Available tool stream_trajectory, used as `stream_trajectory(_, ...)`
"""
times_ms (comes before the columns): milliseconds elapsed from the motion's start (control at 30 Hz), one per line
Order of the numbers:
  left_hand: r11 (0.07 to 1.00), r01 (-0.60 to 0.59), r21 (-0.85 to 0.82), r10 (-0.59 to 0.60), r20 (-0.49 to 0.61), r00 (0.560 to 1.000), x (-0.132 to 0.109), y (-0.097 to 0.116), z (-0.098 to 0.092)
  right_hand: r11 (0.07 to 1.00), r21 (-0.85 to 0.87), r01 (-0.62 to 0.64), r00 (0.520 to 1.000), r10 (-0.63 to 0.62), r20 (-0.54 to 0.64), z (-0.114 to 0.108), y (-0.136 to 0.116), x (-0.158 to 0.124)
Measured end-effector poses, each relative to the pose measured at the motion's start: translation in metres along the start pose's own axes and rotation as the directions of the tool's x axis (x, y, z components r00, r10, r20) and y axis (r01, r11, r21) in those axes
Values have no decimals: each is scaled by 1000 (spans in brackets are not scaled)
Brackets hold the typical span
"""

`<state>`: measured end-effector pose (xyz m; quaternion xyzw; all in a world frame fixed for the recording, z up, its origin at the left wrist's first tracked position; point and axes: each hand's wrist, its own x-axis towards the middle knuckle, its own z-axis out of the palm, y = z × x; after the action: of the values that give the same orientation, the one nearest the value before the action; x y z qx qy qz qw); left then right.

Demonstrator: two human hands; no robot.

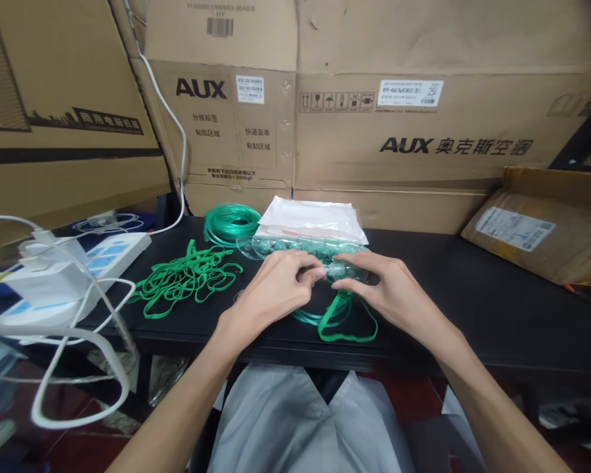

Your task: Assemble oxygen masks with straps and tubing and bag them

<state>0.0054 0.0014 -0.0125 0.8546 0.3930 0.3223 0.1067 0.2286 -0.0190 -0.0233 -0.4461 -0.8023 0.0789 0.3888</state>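
My left hand (276, 286) and my right hand (387, 289) meet over the black table (473, 295), both pinching a clear plastic mask piece (339, 269). A green elastic strap (347, 322) and a loop of clear green tubing (315, 316) hang from that piece onto the table between my hands. Just behind lies a row of clear plastic masks (300, 247). Left of my left hand sits a heap of loose green elastic straps (184, 279). A coil of green tubing (230, 222) lies further back.
A stack of clear plastic bags (312, 219) lies behind the masks. White power strips (79, 263) with white cables (79, 341) crowd the left edge. Large AUX cardboard boxes (398, 125) wall the back. A flat cardboard parcel (536, 226) leans at the right.
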Motion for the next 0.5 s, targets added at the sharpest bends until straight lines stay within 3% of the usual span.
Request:
stream_trajectory(167, 1000, 16, 3, -16, 172, 985, -8, -11, -11, 997, -71, 37, 989, -26, 148, 5, 9, 0)
stream_trajectory(333, 1000, 4, -28, 3, 241, 970, -13, -15, -26, 996, -88, -7, 969, 28, 247, -6, 9, -3)
stream_trajectory(400, 1000, 6, -23, 0, 252, 968, -16, -17, -31, 997, -80, -11, 975, 29, 221, -15, 8, -4)
stream_trajectory(500, 1000, 17, -17, -12, 262, 965, -20, -22, -34, 998, -64, -2, 999, 5, 46, -29, 1, -10)
